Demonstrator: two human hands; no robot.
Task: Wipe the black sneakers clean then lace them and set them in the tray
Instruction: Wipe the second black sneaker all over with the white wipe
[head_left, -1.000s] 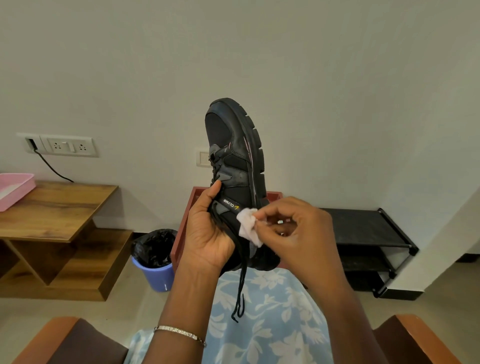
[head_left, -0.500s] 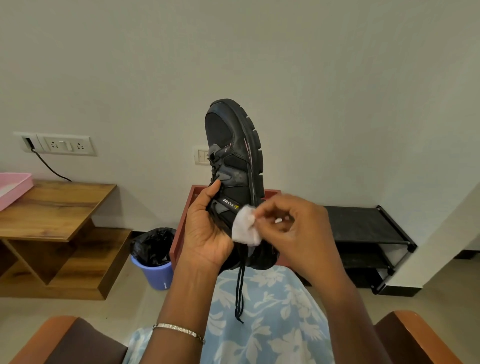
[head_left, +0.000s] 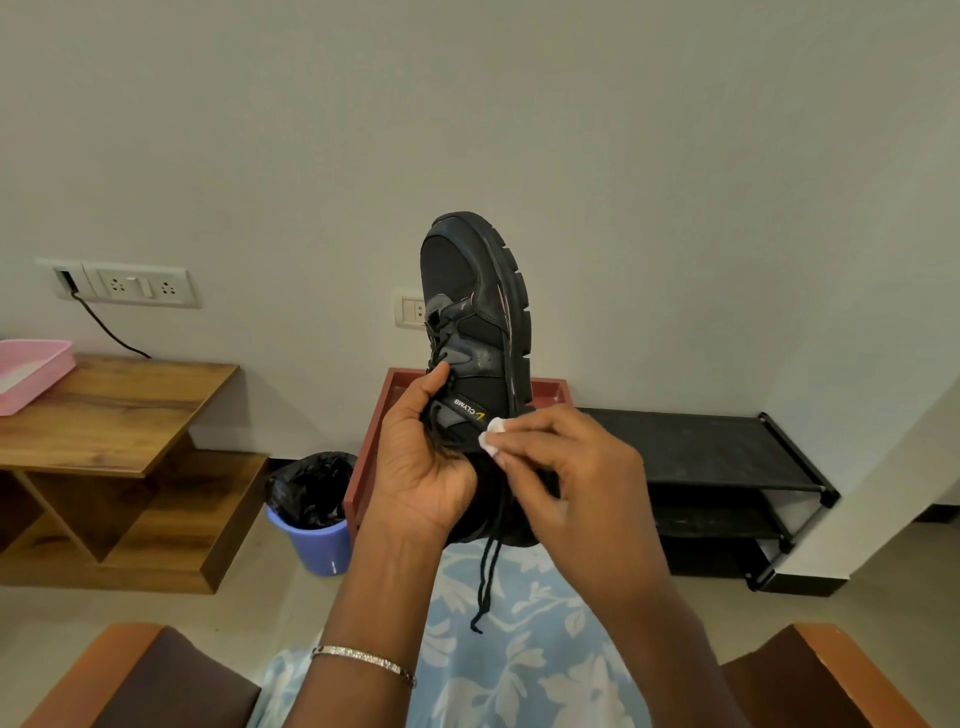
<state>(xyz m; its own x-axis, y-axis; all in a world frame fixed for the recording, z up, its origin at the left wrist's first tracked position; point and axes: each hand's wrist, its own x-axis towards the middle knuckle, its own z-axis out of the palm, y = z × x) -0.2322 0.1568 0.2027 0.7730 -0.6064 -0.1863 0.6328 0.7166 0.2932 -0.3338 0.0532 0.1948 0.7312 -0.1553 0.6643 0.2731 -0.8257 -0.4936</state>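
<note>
Black and toe-up, the sneaker (head_left: 483, 332) is standing on end above the person's lap. The left hand (head_left: 426, 467) is gripping its heel end, fingers curling round the lace side and thumb pressing near the eyelets. The right hand (head_left: 566, 483), just right of the left, is pinching a small white wipe (head_left: 491, 441) against the shoe's side beside the logo strip. A loose lace (head_left: 488, 577) is dangling beneath both hands. Behind the hands a red-brown tray (head_left: 363, 467) is standing on edge, and a blue bin (head_left: 317, 540) is sitting left of the left hand.
</note>
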